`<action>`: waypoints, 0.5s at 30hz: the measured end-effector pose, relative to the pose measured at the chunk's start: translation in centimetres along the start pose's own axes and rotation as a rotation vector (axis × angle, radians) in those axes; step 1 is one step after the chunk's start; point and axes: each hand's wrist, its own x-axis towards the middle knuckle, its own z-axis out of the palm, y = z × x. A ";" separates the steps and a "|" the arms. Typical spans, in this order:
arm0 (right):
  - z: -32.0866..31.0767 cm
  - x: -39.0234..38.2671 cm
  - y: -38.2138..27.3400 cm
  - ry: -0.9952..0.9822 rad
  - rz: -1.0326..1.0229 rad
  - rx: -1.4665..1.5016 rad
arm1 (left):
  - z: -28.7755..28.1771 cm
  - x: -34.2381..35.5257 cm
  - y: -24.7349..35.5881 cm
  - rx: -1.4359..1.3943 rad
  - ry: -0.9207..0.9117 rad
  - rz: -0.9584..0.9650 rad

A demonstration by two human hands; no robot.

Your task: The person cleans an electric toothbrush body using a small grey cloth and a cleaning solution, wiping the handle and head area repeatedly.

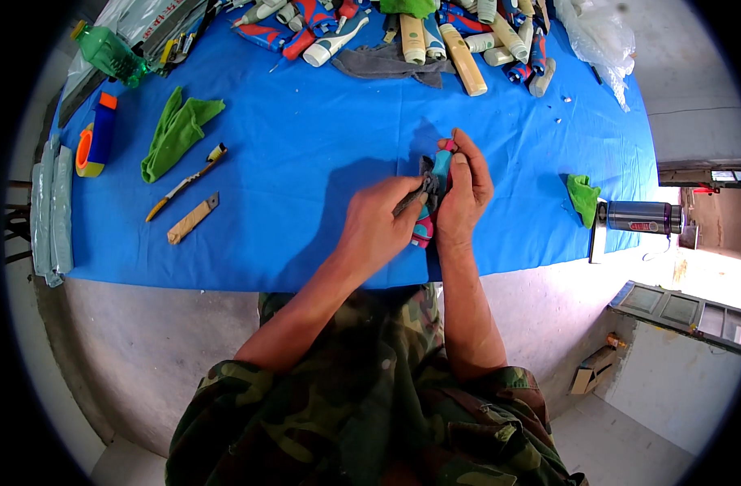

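The work in hand is a small, elongated teal-and-pink object (442, 168), held just above the near part of the blue cloth-covered table (273, 154), a little right of the middle. The person's right hand (464, 198) grips it narrowly from the right, thumb and fingers pinched about its far end. The left hand (377, 215) comes in from the left, fingers bunched around a crumpled dark grey cloth (426, 185) that touches the object's left side; how firmly they press, I cannot tell. The object's near end, pink with teal, shows between the two hands. Well to the left on the table lie a flat tan paper-wrapped tool with a metal tip (194, 219), a slender brown-and-yellow stick-like tool (184, 183) and, farther off, a crumpled bright green cloth (180, 134). Near the left edge is a blue-and-orange tape dispenser (102, 134), with a translucent green plastic bottle (111, 55) beyond it. Along the far side lies a heap of red, blue, white and beige handheld casings (338, 39), with a clear plastic bag (601, 36) at its right. Near the right edge, a small green cloth (582, 198) lies just beside a dark metallic cylindrical flask (639, 215).
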 end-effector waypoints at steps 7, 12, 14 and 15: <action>-0.2 0.0 0.3 0.019 -0.005 -0.009 | -0.7 -1.7 0.1 0.007 -0.046 0.034; -0.4 0.1 0.7 0.019 -0.031 -0.029 | -1.1 -2.8 0.3 0.026 -0.070 0.050; -0.4 0.1 0.6 0.023 -0.041 -0.030 | -1.2 -3.1 0.3 0.042 -0.075 0.063; -0.3 0.1 0.6 0.024 -0.040 -0.011 | -1.2 -3.2 0.4 0.042 -0.073 0.064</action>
